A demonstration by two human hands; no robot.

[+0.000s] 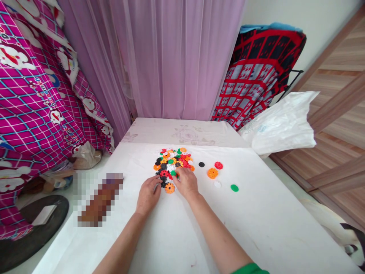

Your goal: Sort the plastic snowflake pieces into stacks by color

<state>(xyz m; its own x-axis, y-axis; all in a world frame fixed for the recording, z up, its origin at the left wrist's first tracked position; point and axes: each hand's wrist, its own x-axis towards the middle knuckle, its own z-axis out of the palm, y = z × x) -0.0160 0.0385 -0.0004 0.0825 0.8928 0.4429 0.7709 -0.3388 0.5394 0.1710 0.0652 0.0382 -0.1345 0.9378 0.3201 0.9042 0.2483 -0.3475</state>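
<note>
A loose pile of multicoloured notched discs (171, 161) is spread on the white-covered tabletop (171, 236). Its near left edge is met by the left hand (148, 192), its near right part by the right hand (186, 183), fingers curled; whether anything is pinched in either grip cannot be told. To the right, a black disc (201, 164), red disc (218, 165), orange disc (212, 173), white disc (217, 184) and green disc (234, 188) are set apart.

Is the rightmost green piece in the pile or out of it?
Out: the green piece lies on the white tabletop, right of the pile, with white showing all around it.
</note>
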